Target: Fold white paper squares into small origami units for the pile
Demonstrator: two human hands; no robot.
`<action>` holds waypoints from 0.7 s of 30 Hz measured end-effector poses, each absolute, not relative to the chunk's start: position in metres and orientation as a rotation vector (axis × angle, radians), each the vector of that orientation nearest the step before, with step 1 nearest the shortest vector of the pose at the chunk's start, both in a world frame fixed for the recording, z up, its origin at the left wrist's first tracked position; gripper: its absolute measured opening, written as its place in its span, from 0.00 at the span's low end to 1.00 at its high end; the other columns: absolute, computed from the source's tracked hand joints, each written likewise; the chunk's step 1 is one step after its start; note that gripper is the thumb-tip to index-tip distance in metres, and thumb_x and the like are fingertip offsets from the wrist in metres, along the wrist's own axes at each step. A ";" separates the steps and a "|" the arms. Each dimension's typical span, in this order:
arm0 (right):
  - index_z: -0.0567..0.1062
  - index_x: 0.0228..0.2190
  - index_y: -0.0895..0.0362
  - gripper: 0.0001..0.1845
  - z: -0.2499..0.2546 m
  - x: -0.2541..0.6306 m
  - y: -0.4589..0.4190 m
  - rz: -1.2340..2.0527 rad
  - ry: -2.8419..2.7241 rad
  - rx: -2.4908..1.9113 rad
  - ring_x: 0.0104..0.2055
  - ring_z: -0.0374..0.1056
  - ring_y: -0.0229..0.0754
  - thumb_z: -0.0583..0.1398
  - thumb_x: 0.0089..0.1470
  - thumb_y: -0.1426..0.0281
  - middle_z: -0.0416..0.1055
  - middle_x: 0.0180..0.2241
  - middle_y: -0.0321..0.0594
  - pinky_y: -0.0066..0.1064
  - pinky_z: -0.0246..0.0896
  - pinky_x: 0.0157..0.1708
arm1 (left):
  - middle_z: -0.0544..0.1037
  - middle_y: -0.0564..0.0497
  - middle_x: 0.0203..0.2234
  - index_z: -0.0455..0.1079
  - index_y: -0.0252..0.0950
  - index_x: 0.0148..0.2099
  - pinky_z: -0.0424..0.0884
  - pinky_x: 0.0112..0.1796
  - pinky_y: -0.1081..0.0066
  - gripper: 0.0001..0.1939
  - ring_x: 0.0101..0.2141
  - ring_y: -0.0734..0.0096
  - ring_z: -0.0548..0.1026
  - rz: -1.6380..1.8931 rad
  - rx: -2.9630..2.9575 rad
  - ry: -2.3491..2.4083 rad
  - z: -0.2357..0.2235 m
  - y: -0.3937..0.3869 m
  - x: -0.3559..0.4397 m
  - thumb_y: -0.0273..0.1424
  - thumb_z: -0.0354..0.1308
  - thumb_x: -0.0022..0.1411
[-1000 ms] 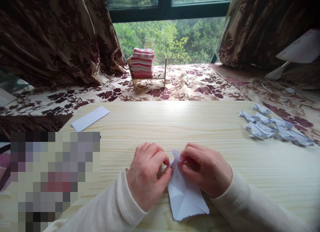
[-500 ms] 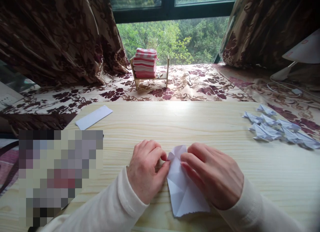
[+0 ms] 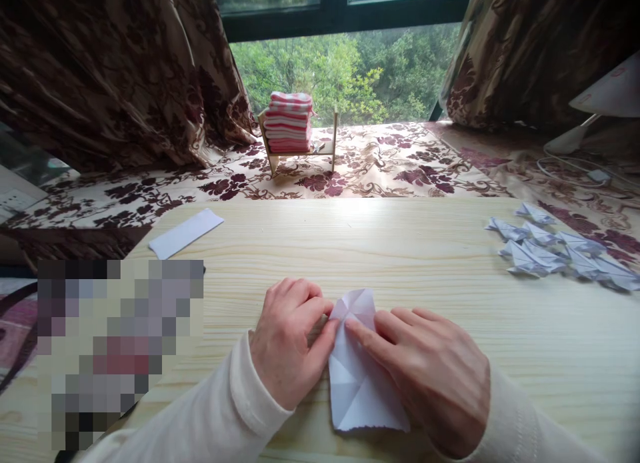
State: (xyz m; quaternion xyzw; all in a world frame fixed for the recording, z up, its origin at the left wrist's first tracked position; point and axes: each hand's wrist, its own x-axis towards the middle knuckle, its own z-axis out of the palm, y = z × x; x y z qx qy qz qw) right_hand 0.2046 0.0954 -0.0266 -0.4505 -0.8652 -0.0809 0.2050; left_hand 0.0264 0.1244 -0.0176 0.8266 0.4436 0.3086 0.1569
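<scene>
A creased sheet of white paper (image 3: 357, 383) lies on the table in front of me, its near edge ragged. Fold lines cross it, and its far end narrows where creases meet. My left hand (image 3: 297, 340) pinches the paper's left edge near that end between thumb and fingers. On the creases, the stretched index fingertip of my right hand (image 3: 430, 370) presses down. The other right fingers are bent, and its thumb is hidden.
Several folded white paper pieces (image 3: 535, 256) lie at the right of the wooden table (image 3: 280, 243). A folded white strip (image 3: 187, 233) is at the far left, beyond a blurred-out item (image 3: 120, 356). Behind stands a small rack with pink-striped cloths (image 3: 289, 123). A lamp (image 3: 607, 93) is at right.
My right fingers have let go of the paper's upper right edge. The right index finger has moved left onto the creases. The paper's near end has swung slightly left.
</scene>
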 end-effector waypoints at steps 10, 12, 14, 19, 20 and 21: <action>0.75 0.35 0.55 0.09 -0.026 0.203 0.094 -0.238 -2.410 -1.297 0.22 0.59 0.40 0.60 0.49 0.75 0.67 0.20 0.33 0.35 0.43 0.26 | 0.70 0.49 0.28 0.73 0.35 0.32 0.61 0.43 0.57 0.08 0.34 0.65 0.65 1.010 2.524 1.236 -0.015 0.120 0.029 0.24 0.53 0.59; 0.75 0.36 0.56 0.10 -0.026 0.202 0.094 -0.253 -2.416 -1.310 0.22 0.59 0.40 0.60 0.49 0.75 0.67 0.20 0.33 0.35 0.43 0.26 | 0.70 0.49 0.27 0.73 0.35 0.31 0.61 0.43 0.57 0.10 0.34 0.66 0.65 0.989 2.526 1.233 -0.015 0.121 0.028 0.24 0.52 0.60; 0.74 0.37 0.56 0.11 -0.026 0.201 0.093 -0.261 -2.425 -1.315 0.22 0.60 0.40 0.60 0.49 0.75 0.67 0.20 0.33 0.35 0.43 0.26 | 0.70 0.49 0.27 0.73 0.35 0.31 0.62 0.42 0.58 0.10 0.33 0.66 0.65 0.959 2.521 1.241 -0.015 0.121 0.028 0.24 0.52 0.60; 0.74 0.33 0.55 0.08 -0.025 0.200 0.093 -0.230 -2.432 -1.341 0.23 0.62 0.40 0.61 0.47 0.75 0.68 0.20 0.33 0.35 0.43 0.27 | 0.70 0.49 0.27 0.73 0.35 0.31 0.61 0.43 0.57 0.08 0.34 0.65 0.65 0.954 2.519 1.217 -0.016 0.121 0.027 0.24 0.53 0.58; 0.74 0.33 0.55 0.07 -0.024 0.200 0.094 -0.217 -2.434 -1.339 0.23 0.62 0.40 0.61 0.48 0.75 0.68 0.20 0.33 0.35 0.43 0.27 | 0.70 0.49 0.27 0.73 0.35 0.30 0.61 0.42 0.58 0.08 0.33 0.65 0.66 0.957 2.521 1.223 -0.016 0.121 0.027 0.24 0.54 0.58; 0.73 0.32 0.55 0.06 -0.023 0.202 0.095 -0.197 -2.438 -1.326 0.23 0.62 0.40 0.60 0.49 0.75 0.68 0.20 0.32 0.34 0.44 0.26 | 0.70 0.49 0.27 0.72 0.34 0.29 0.61 0.42 0.58 0.07 0.33 0.65 0.66 0.957 2.521 1.235 -0.017 0.121 0.028 0.23 0.54 0.57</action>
